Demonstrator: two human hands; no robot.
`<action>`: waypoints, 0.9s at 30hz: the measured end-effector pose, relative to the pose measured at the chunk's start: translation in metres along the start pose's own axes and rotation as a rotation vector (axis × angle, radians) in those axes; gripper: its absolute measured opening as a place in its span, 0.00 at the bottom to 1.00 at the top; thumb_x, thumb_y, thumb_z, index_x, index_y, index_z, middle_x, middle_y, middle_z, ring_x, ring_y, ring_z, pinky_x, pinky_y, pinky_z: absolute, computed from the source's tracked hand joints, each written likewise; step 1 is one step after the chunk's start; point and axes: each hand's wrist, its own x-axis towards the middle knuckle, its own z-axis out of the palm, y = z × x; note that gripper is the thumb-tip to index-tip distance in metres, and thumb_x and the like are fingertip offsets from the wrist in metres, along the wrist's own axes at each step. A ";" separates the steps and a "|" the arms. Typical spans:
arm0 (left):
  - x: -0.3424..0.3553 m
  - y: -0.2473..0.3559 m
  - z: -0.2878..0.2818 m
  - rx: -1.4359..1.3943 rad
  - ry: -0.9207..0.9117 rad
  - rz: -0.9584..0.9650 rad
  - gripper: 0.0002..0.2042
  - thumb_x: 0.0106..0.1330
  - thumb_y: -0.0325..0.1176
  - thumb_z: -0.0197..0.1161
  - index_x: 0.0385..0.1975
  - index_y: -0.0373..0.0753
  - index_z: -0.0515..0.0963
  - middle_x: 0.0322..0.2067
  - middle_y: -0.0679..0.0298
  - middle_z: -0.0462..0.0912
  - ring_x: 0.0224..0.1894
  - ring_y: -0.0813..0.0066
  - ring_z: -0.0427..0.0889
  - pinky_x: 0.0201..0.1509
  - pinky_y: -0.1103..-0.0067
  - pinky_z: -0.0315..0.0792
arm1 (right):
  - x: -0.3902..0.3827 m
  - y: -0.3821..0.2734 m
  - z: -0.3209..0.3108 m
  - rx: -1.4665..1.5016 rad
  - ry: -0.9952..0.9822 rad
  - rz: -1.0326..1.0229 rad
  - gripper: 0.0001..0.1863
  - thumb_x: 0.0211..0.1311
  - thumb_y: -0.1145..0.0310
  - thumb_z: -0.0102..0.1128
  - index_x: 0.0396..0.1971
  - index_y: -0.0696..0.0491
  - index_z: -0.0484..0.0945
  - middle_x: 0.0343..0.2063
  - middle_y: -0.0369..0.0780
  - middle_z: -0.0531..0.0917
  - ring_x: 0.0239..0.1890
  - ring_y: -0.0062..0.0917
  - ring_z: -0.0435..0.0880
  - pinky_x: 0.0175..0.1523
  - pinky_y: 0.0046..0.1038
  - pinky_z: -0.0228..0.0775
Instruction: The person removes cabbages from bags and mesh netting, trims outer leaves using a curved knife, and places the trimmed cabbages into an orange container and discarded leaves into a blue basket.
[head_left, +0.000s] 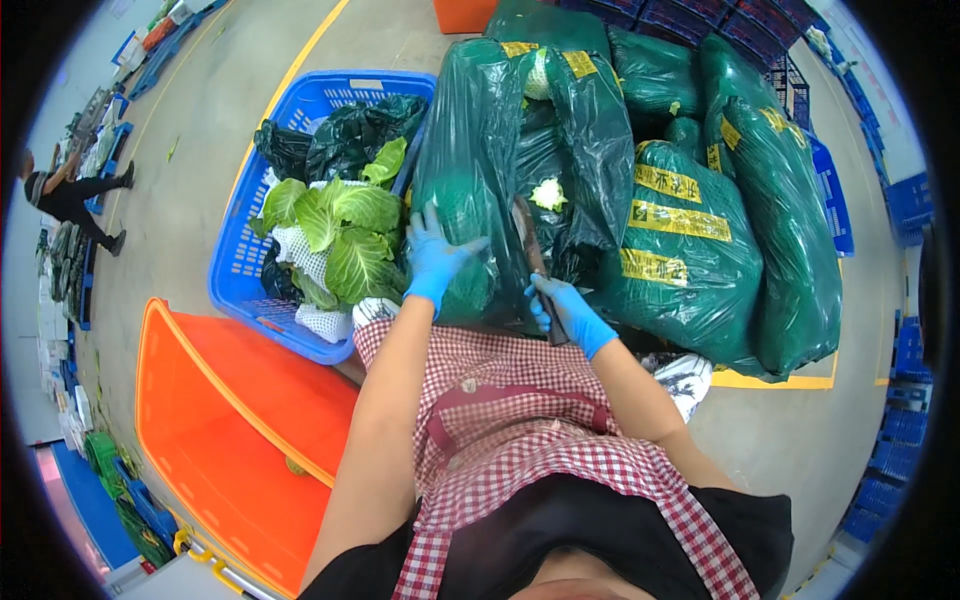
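My left hand (437, 258), in a blue glove, lies with fingers spread on the left side of a dark green plastic bag (460, 130). My right hand (570, 312), also gloved, is closed around the handle of a knife (528, 232); its brownish blade points up and away over the bag's opening. Inside the slit bag a pale, whitish-green vegetable piece (548, 195) shows just right of the blade. Farther up, a pale vegetable in a white foam net (538, 76) rests at the opening. The rest of the bag's contents are hidden.
Left of the bag stands a blue crate (236, 240) with green leaves (345, 225), white foam nets and crumpled dark plastic. An orange bin (230, 400) is near my left arm. More full green bags (690, 260) lie to the right. A person (75, 200) walks at far left.
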 end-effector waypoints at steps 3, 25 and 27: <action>0.010 0.026 0.019 0.184 -0.089 -0.108 0.66 0.32 0.60 0.74 0.67 0.44 0.33 0.67 0.44 0.33 0.68 0.42 0.35 0.65 0.49 0.41 | -0.012 -0.012 0.024 -0.305 0.160 -0.282 0.14 0.63 0.59 0.52 0.38 0.56 0.70 0.15 0.36 0.73 0.10 0.19 0.67 0.15 0.21 0.59; 0.066 -0.043 0.015 -0.090 0.333 -0.048 0.22 0.45 0.26 0.51 0.43 0.39 0.79 0.32 0.47 0.81 0.37 0.53 0.81 0.45 0.68 0.73 | 0.191 -0.056 0.010 -0.299 0.142 -0.554 0.25 0.39 0.63 0.73 0.37 0.60 0.76 0.32 0.39 0.80 0.35 0.23 0.77 0.42 0.28 0.69; 0.071 -0.049 0.008 -0.175 0.370 -0.203 0.18 0.45 0.25 0.50 0.35 0.38 0.82 0.32 0.47 0.81 0.35 0.54 0.82 0.44 0.70 0.74 | 0.181 -0.066 0.030 -0.534 0.422 -0.532 0.20 0.42 0.66 0.69 0.35 0.61 0.76 0.33 0.39 0.80 0.35 0.24 0.77 0.41 0.28 0.69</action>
